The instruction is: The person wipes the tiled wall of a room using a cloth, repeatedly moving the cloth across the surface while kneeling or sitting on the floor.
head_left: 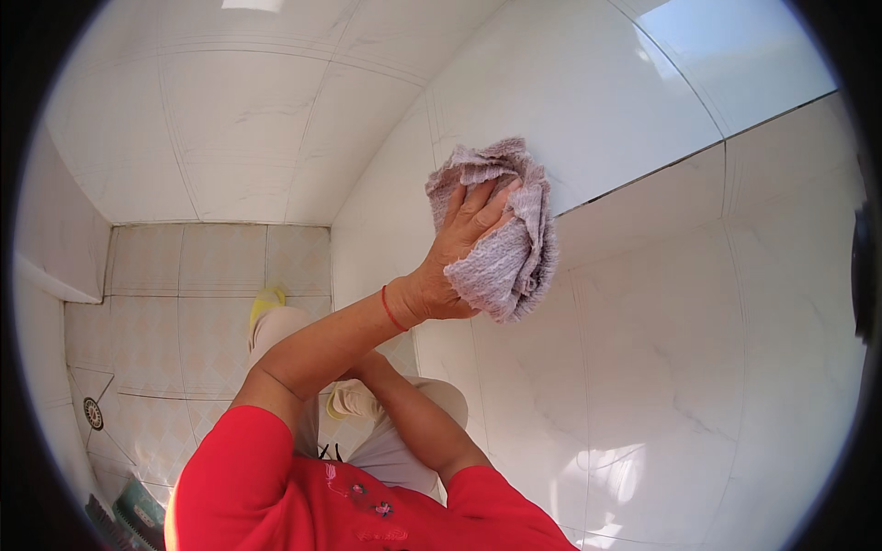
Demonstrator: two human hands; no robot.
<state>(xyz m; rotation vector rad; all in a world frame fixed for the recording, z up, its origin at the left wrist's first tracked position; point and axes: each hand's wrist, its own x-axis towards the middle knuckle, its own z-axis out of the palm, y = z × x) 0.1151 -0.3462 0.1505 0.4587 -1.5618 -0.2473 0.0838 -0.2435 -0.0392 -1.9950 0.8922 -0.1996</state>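
My left hand (458,258) presses a crumpled greyish-purple cloth (506,275) against the white marbled wall tiles (620,330). Its fingers are spread over the cloth and partly tucked into the folds. A thin red cord circles the left wrist. My right forearm (413,406) reaches up and inward below the left one. The right hand is mostly hidden behind the left forearm, near my knees, so its grip does not show.
A tiled ledge edge (641,180) runs along the wall to the right of the cloth. Patterned floor tiles (220,262) lie below, with a round drain (93,413) at left. A green plastic dustpan-like object (138,513) stands lower left. Something dark (861,275) shows at the right rim.
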